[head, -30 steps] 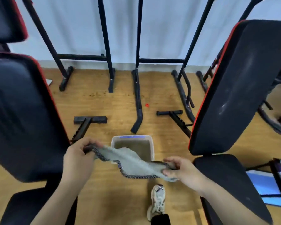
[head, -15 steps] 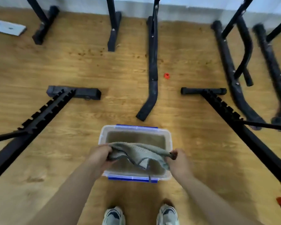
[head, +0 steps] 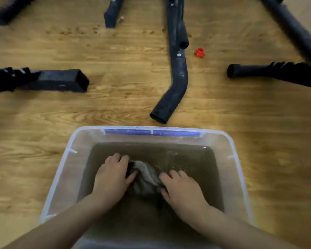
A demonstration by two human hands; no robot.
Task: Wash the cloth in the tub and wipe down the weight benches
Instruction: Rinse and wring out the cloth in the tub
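A clear plastic tub (head: 238,159) with a blue clip on its far rim stands on the wooden floor and holds murky brown water. The grey cloth (head: 146,174) is bunched in the water at the tub's middle. My left hand (head: 111,177) grips the cloth's left end and my right hand (head: 181,189) grips its right end. Both hands are down in the water, close together. Only the black floor frames of the weight benches show; the pads are out of view.
Black bench legs lie on the floor beyond the tub: a square foot (head: 61,80) at left, a bent tube (head: 172,92) at centre, a round bar (head: 269,71) at right. A small red cap (head: 199,53) lies by the centre tube.
My view dropped close to the tub. Both hands lowered the cloth from above the rim into the water and drew together.
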